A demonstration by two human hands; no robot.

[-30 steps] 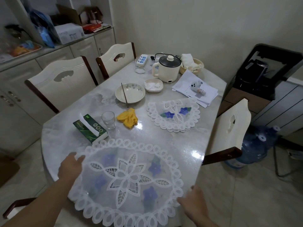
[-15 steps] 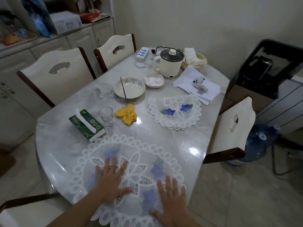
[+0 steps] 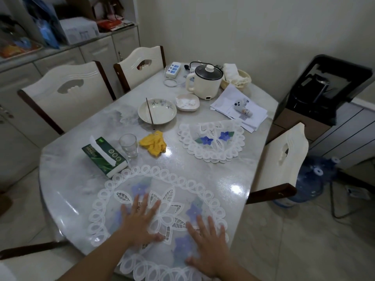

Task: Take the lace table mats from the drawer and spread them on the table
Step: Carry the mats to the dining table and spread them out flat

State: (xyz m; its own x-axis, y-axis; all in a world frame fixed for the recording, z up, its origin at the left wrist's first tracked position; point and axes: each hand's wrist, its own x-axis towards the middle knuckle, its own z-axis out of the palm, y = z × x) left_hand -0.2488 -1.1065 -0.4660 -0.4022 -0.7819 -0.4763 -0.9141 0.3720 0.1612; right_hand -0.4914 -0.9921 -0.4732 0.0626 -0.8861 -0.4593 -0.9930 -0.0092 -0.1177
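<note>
A large round white lace mat (image 3: 162,187) with pale blue flowers lies flat on the near end of the marble table (image 3: 213,175), its near edge hanging over the table's rim. My left hand (image 3: 140,222) rests palm down on the mat's middle, fingers spread. My right hand (image 3: 209,244) presses flat on the mat's right near part, fingers apart. A second, smaller lace mat (image 3: 211,140) with blue flowers lies folded in a half-round farther along the table on the right.
A green tissue box (image 3: 103,157), a glass (image 3: 128,145) and a yellow cloth (image 3: 154,144) sit just beyond the big mat. Farther back are a bowl with a chopstick (image 3: 157,112), a cooker pot (image 3: 205,81) and papers (image 3: 239,108). Chairs (image 3: 282,159) flank both sides.
Both hands let go of the big mat's edges and came down flat on its middle. Since half a second ago they have barely shifted; the mat lies spread.
</note>
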